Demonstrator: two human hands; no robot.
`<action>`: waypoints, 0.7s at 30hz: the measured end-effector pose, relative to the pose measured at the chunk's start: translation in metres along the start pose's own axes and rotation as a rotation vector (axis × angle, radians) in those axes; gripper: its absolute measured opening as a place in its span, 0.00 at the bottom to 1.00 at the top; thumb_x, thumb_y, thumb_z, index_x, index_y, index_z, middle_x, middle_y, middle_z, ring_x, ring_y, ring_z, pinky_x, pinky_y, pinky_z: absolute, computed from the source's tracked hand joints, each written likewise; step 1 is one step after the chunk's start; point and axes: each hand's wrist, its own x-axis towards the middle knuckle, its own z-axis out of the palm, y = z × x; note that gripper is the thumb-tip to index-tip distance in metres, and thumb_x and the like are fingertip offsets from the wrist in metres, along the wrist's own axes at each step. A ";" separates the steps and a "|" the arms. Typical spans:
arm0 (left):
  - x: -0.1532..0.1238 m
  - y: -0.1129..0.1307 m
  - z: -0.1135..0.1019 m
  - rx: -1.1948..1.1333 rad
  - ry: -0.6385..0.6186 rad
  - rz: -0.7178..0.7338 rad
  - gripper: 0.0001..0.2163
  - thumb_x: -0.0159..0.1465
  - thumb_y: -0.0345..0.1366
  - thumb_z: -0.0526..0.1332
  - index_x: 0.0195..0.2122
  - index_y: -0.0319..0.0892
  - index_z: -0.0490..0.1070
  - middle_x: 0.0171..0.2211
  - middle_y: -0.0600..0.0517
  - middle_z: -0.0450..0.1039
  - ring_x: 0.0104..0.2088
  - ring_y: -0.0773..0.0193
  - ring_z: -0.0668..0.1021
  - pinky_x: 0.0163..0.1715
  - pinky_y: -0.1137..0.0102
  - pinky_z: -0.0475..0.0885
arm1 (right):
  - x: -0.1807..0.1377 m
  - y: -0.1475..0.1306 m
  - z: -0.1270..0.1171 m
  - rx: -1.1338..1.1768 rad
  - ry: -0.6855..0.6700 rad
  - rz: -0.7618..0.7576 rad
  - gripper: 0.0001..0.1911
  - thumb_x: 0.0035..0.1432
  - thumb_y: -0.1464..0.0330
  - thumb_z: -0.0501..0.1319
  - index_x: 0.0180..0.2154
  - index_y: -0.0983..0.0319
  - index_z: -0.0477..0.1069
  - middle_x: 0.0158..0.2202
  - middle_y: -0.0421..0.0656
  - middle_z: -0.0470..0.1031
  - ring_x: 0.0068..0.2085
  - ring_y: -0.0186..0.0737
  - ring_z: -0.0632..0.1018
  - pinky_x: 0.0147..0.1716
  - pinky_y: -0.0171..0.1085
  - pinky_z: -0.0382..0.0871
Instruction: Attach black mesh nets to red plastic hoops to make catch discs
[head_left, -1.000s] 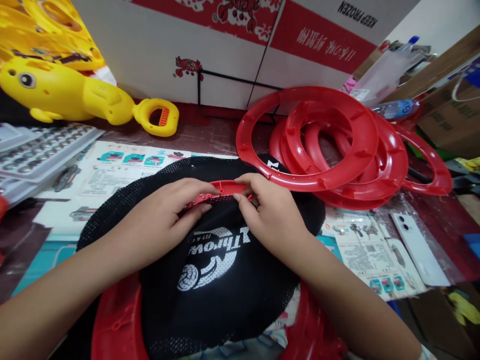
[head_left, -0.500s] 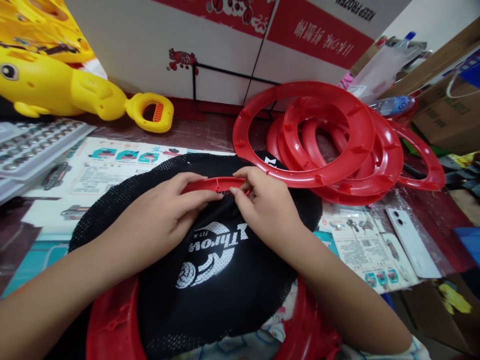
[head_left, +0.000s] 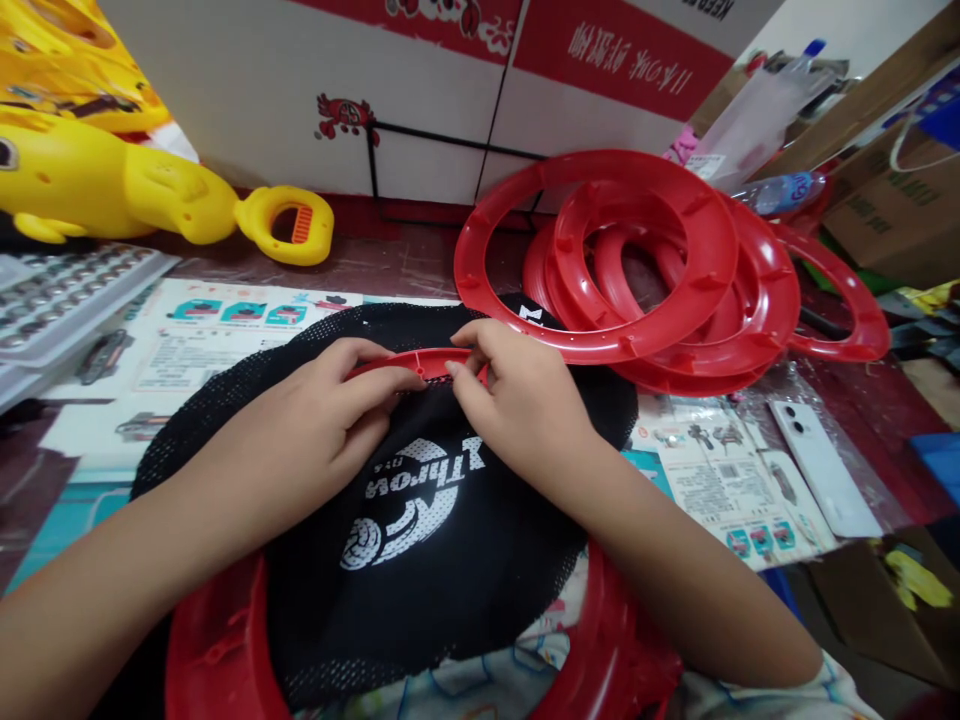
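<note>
Now our left hand and right hand both pinch the black mesh net against the far rim of the red ring, fingertips nearly meeting. The net drapes across the ring between our forearms. The ring's near arcs show bare, so most of the edge seems unfastened. Spare red rings lie beyond our right hand.

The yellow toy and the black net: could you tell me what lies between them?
A printed sheet lies flat between the yellow toy and the black net, seen in the head view.
</note>
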 end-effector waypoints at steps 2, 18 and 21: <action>-0.002 0.002 -0.002 -0.031 0.004 -0.037 0.16 0.68 0.40 0.48 0.53 0.47 0.67 0.53 0.44 0.65 0.51 0.49 0.74 0.53 0.55 0.68 | -0.004 -0.002 -0.014 -0.056 0.006 -0.015 0.06 0.61 0.73 0.58 0.33 0.64 0.73 0.30 0.42 0.76 0.30 0.35 0.74 0.31 0.34 0.61; 0.012 0.012 -0.032 0.147 -0.116 -0.236 0.22 0.64 0.50 0.50 0.53 0.44 0.67 0.49 0.40 0.74 0.47 0.41 0.76 0.44 0.50 0.69 | -0.026 -0.020 -0.002 -0.225 -0.255 -0.161 0.24 0.56 0.53 0.65 0.41 0.69 0.74 0.38 0.51 0.79 0.38 0.49 0.79 0.32 0.39 0.66; 0.033 0.016 -0.028 -0.120 -0.108 -0.290 0.18 0.64 0.49 0.51 0.48 0.46 0.70 0.46 0.46 0.76 0.45 0.50 0.77 0.43 0.57 0.70 | -0.020 -0.015 -0.002 -0.198 -0.262 -0.087 0.08 0.62 0.67 0.60 0.34 0.66 0.75 0.32 0.47 0.79 0.32 0.42 0.77 0.29 0.37 0.61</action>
